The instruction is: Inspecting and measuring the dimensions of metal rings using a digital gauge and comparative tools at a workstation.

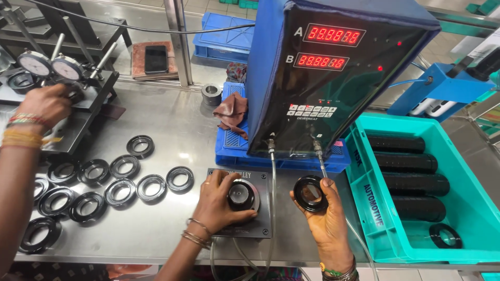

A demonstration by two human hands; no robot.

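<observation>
Right hand (327, 218) grips a black ring (310, 193) upright by its rim, just right of the gauge block (240, 209). Left hand (217, 202) clasps a ring on the gauge plug (241, 196). More rings (123, 186) lie far left; co-worker's hand (48, 103) beyond, at dial gauges (51, 66).

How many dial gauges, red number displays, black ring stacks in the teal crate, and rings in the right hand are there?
dial gauges: 2
red number displays: 2
black ring stacks in teal crate: 4
ring in right hand: 1
Total: 9
</observation>
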